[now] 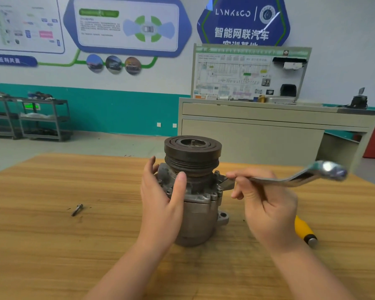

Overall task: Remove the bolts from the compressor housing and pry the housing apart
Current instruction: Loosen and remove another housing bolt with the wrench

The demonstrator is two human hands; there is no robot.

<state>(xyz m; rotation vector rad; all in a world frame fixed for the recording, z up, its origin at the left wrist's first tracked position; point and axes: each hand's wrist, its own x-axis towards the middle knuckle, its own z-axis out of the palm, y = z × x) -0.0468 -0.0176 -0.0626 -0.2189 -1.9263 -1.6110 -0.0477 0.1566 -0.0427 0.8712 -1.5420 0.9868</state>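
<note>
Compressor housing (pixel 194 215) upright, left hand (pixel 160 204) cupping it, right hand (pixel 268 208) pinching wrench (pixel 290 178)

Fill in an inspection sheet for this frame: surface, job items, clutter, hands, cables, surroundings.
Surface: wooden table, dark specks near the compressor.
Job items: compressor upright, pulley on top; wrench with one end at the housing flange; one loose bolt lying to the left.
Clutter: yellow-handled tool behind the right hand.
Hands: left hand steadies the housing, fingers straight; right hand pinches the wrench.
Cables: nothing seen.
Surroundings: training bench, shelving carts, wall posters.
</note>
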